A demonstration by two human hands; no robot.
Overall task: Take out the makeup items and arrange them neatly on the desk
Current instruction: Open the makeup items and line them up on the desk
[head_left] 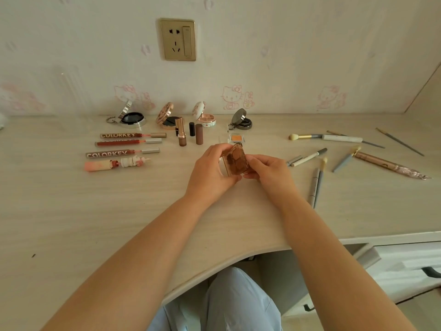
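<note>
The small brown eyeshadow palette (pixel 235 160) is held up off the surface (pixel 119 211), near its middle, tilted with its clear lid apparently swung open toward the far side. The left hand (pixel 211 172) curls round its left edge and bottom corner, and the right hand (pixel 267 169) pinches its right edge with thumb and fingertips, so both grip the same small case. The likeliest trouble is the palette slipping, since it is held only by its narrow edges; a drop could crack the pressed powder pans or snap the hinge. A thumb straying onto the pans would smudge the colour. Just beyond it lies a small orange single shadow (pixel 237 138), and setting the palette down carelessly could knock it askew. Farther back stand the upright lipsticks (pixel 188 133) and four open compacts (pixel 181 115), which would topple or shut if a hand swept too far forward. To the left the lip gloss tubes (pixel 124 149) lie in tidy rows, while the brushes and pencils (pixel 317 158) on the right lie scattered and, being round, could roll when nudged.
</note>
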